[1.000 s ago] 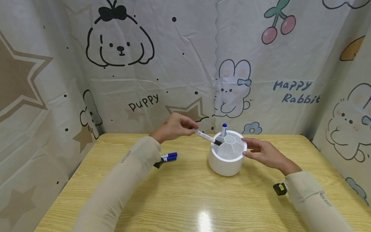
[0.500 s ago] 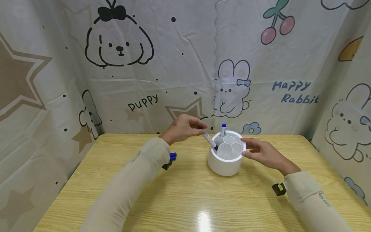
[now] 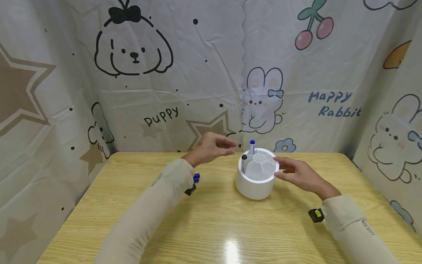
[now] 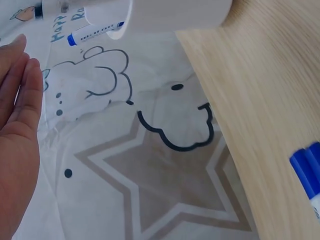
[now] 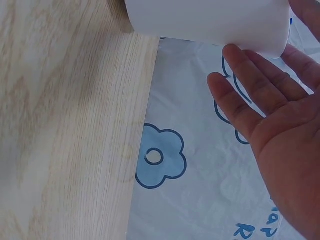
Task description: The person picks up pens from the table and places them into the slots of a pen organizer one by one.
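Note:
A round white pen holder (image 3: 254, 189) with several compartments stands on the table. One marker with a black end up (image 3: 244, 164) leans in its left compartment, and a blue-capped marker (image 3: 252, 147) stands at the back. Just left of the rim, my left hand (image 3: 211, 147) is raised with nothing in it; its fingers stretch out loosely in the left wrist view. My right hand (image 3: 298, 174) touches the holder's right side with its fingertips. From the right wrist, those fingers (image 5: 247, 80) look nearly straight against the white wall. Two blue-capped markers (image 4: 306, 170) lie on the table, partly hidden by the left sleeve in the head view.
The wooden table (image 3: 211, 220) ends at a printed cloth (image 3: 211, 73) hanging behind it and along both sides. Small black devices sit at the left wrist (image 3: 190, 189) and right wrist (image 3: 316, 215).
My left hand has moved right and let go of the marker, which now stands in the holder's left compartment. My right hand has stayed at the holder's side.

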Demonstrator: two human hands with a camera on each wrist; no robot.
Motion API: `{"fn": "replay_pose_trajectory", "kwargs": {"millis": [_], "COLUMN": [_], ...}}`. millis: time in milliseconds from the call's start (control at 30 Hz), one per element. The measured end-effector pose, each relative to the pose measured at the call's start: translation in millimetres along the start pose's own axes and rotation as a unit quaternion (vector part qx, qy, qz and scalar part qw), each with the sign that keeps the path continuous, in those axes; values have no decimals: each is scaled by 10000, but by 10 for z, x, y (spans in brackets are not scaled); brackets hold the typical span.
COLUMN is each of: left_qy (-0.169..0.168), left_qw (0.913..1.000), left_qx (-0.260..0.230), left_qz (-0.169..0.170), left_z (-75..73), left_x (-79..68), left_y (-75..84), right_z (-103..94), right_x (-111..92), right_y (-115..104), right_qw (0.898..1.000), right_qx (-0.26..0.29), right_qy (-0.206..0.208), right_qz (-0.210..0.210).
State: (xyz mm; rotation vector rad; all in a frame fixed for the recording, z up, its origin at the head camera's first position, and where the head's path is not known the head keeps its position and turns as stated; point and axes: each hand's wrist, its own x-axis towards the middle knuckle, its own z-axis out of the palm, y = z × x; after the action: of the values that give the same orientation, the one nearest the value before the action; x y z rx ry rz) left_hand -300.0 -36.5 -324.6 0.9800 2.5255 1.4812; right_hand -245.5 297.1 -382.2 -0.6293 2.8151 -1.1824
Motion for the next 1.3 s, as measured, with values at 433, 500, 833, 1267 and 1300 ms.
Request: {"fn": "replay_pose_trajectory", "kwargs": {"millis": [433, 500, 833, 1267, 1300], "left_qy": [62, 67, 276, 148, 122], "left_qw": [9983, 9981, 9952, 9891, 9885], "left_qx": [-2, -26, 90, 533, 527], "left_qz": [-587, -615, -933, -1365, -1409], "left_z": [-299, -356, -576, -786, -796], "left_x": [-476, -562, -977, -1318, -1337], "left_y": [-473, -540, -882, -1123, -1141], "right_z": [25, 23, 4, 1, 2], "right_x": [-7, -3, 16, 20, 24], "right_y": [-21, -19, -53, -67, -68], "right_qw": [9998, 9998, 9997, 9991, 9991], "right_qx": [-91, -84, -220, -284, -280], "right_qy": [195, 178, -111, -222, -232], "right_qz": [37, 11, 93, 205, 207]}}
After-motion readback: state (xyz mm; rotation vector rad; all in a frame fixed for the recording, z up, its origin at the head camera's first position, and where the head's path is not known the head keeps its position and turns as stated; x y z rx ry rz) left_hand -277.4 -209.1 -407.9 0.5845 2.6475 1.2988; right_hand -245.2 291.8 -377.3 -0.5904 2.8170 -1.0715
